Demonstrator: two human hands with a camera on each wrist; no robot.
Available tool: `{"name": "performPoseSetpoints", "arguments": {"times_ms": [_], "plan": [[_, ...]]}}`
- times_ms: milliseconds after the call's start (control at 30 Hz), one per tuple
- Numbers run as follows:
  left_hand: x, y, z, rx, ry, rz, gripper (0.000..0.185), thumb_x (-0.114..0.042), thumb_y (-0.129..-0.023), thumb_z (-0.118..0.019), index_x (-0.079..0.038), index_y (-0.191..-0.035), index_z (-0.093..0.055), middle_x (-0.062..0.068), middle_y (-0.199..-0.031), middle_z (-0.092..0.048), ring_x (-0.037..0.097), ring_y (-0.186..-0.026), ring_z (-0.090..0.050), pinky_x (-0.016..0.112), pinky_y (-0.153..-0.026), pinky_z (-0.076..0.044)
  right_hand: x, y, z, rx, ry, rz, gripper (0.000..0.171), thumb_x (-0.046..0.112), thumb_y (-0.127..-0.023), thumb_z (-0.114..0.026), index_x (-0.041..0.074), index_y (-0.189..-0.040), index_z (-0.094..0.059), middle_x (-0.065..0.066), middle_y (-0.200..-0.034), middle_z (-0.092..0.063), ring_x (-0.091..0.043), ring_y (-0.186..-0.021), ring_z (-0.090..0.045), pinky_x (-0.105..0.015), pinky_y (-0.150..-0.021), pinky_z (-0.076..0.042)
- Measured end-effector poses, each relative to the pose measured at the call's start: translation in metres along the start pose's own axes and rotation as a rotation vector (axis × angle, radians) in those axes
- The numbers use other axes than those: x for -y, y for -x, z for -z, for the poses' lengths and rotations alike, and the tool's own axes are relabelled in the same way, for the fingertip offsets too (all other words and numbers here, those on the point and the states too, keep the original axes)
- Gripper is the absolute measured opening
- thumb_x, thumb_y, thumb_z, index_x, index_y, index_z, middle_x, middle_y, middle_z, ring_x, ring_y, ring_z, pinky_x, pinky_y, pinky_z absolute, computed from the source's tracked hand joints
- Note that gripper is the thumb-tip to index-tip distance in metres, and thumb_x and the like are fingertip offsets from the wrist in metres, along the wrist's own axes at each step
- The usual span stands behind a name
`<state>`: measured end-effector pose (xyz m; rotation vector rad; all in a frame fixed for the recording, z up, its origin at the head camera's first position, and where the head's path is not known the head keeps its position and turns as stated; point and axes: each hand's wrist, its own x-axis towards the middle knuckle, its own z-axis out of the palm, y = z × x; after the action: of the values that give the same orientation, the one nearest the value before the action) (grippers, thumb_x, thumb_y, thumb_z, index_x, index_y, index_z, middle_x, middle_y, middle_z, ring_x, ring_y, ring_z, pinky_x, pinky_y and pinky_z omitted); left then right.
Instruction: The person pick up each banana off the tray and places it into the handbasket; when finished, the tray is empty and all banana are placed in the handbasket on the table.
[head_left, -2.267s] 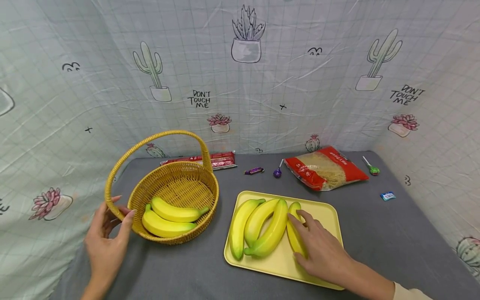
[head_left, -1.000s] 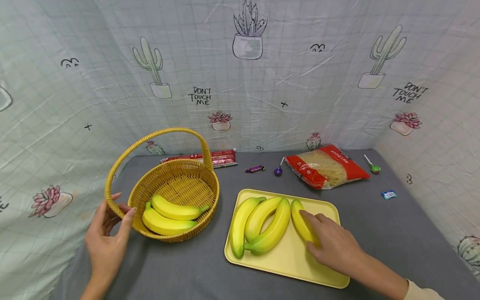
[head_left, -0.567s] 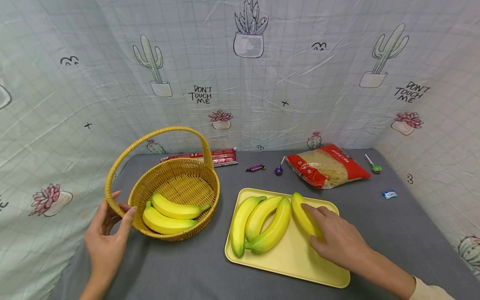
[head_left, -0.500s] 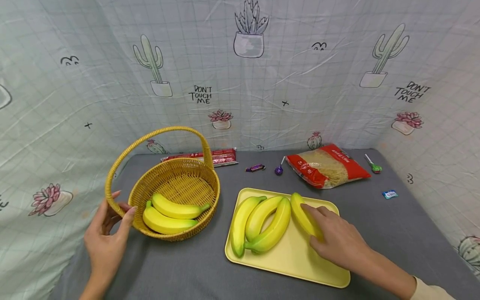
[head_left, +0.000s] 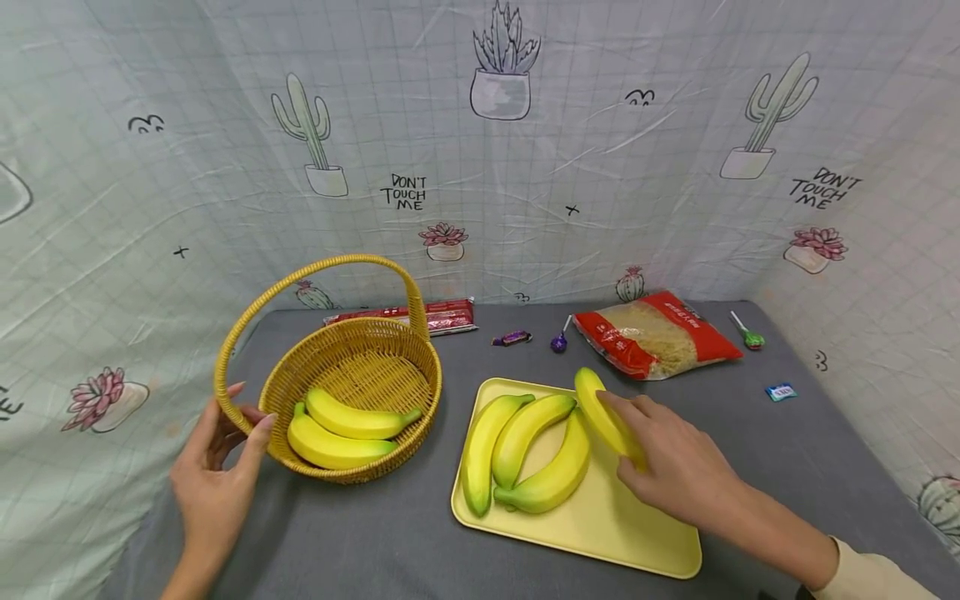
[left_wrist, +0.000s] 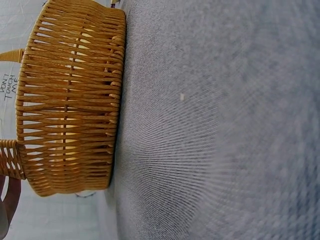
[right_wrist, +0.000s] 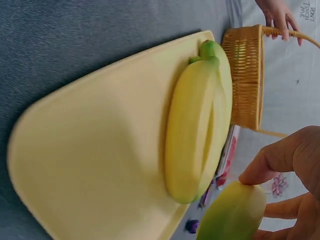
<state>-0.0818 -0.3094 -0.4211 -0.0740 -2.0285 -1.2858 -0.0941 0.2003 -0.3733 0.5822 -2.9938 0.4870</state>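
The right hand (head_left: pixel 678 467) is curling its fingers (right_wrist: pixel 270 165) round a banana (head_left: pixel 606 417), so its grip is closing on that fruit and holding it tilted, the far tip raised above the far edge of the yellow tray (head_left: pixel 637 533). In the right wrist view the banana's green-tinged end (right_wrist: pixel 235 212) is showing between thumb and fingers, clear of the tray surface (right_wrist: pixel 90 165). Three more bananas (head_left: pixel 521 454) are lying side by side on the left half of the tray, touching one another, their stems pointing toward the near edge of the desk (head_left: pixel 787 467).

The left hand (head_left: pixel 213 475) is holding the woven basket (head_left: pixel 360 375) near the left edge of the desk, its fingers curling round the base of the handle (head_left: pixel 225 367) at the rim, so its grip is narrow and closed on the basket. Two bananas (head_left: pixel 337 433) are lying inside the basket, one resting against the other on the near side. The left wrist view is showing the basket's wicker wall (left_wrist: pixel 70 100) standing on the grey cloth.

Along the far edge of the desk a red packet (head_left: pixel 420 317), a purple wrapped sweet (head_left: pixel 512 338), a purple lollipop (head_left: pixel 557 340), a red bag of noodles (head_left: pixel 656 335) and a green lollipop (head_left: pixel 746 333) are lying in a row. A small blue wrapper (head_left: pixel 781 391) is lying near the right edge.
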Motion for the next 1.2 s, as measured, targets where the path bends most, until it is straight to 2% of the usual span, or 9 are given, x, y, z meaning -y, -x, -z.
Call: {"name": "performPoseSetpoints", "arguments": {"times_ms": [100, 200, 500, 667, 767, 1067, 1200], "plan": [[-0.002, 0.0, 0.0, 0.001, 0.0, 0.001, 0.061, 0.015, -0.09, -0.076, -0.007, -0.146, -0.064, 0.015, -0.104, -0.07, 0.016, -0.092, -0.068, 0.019, -0.085, -0.054, 0.004, -0.003, 0.004, -0.003, -0.008, 0.019, 0.077, 0.009, -0.08, -0.084, 0.014, -0.152, -0.056, -0.006, -0.114, -0.063, -0.016, -0.081, -0.052, -0.03, -0.054, -0.045], [-0.002, -0.001, -0.001, 0.001, -0.002, -0.001, 0.062, 0.016, -0.089, -0.076, -0.007, -0.146, -0.064, 0.015, -0.104, -0.07, 0.016, -0.091, -0.068, 0.019, -0.085, -0.054, 0.01, -0.006, 0.008, -0.004, -0.013, 0.035, 0.077, 0.008, -0.08, -0.083, 0.015, -0.152, -0.056, -0.006, -0.115, -0.063, -0.016, -0.082, -0.052, -0.029, -0.053, -0.043], [0.0, -0.001, 0.0, 0.0, 0.0, -0.011, 0.062, 0.015, -0.09, -0.076, -0.008, -0.146, -0.064, 0.018, -0.105, -0.07, 0.017, -0.092, -0.068, 0.019, -0.086, -0.054, 0.033, -0.021, 0.017, 0.014, -0.001, 0.11, 0.077, 0.007, -0.083, -0.08, 0.016, -0.155, -0.055, -0.008, -0.126, -0.065, -0.02, -0.092, -0.06, -0.028, -0.055, -0.045], [0.001, -0.001, 0.0, 0.009, -0.002, -0.017, 0.063, 0.014, -0.09, -0.076, -0.009, -0.147, -0.063, 0.019, -0.106, -0.07, 0.017, -0.093, -0.068, 0.019, -0.086, -0.054, 0.044, -0.03, 0.019, 0.019, 0.0, 0.184, 0.076, 0.005, -0.084, -0.077, 0.017, -0.155, -0.054, -0.007, -0.125, -0.065, -0.018, -0.092, -0.058, -0.025, -0.049, -0.042], [0.001, 0.0, 0.001, 0.012, -0.01, -0.02, 0.063, 0.014, -0.09, -0.076, -0.01, -0.147, -0.063, 0.018, -0.106, -0.07, 0.016, -0.093, -0.068, 0.018, -0.086, -0.054, 0.048, -0.035, 0.019, 0.018, 0.01, 0.236, 0.074, 0.006, -0.085, -0.077, 0.016, -0.154, -0.056, -0.006, -0.124, -0.064, -0.017, -0.091, -0.057, -0.024, -0.051, -0.042], [0.003, -0.002, 0.002, 0.015, -0.015, -0.005, 0.062, 0.013, -0.091, -0.076, -0.01, -0.147, -0.063, 0.015, -0.105, -0.07, 0.017, -0.093, -0.068, 0.019, -0.086, -0.054, 0.065, -0.066, 0.018, -0.016, 0.065, 0.351, 0.071, 0.005, -0.084, -0.075, 0.013, -0.152, -0.057, -0.006, -0.122, -0.063, -0.018, -0.089, -0.057, -0.025, -0.052, -0.043], [0.001, 0.001, 0.002, 0.017, -0.014, 0.0, 0.061, 0.013, -0.091, -0.076, -0.01, -0.147, -0.063, 0.015, -0.105, -0.07, 0.017, -0.093, -0.068, 0.019, -0.086, -0.054, 0.075, -0.079, 0.019, 0.001, 0.083, 0.369, 0.073, 0.005, -0.084, -0.075, 0.014, -0.154, -0.056, -0.007, -0.126, -0.064, -0.02, -0.093, -0.059, -0.027, -0.053, -0.044]]}}
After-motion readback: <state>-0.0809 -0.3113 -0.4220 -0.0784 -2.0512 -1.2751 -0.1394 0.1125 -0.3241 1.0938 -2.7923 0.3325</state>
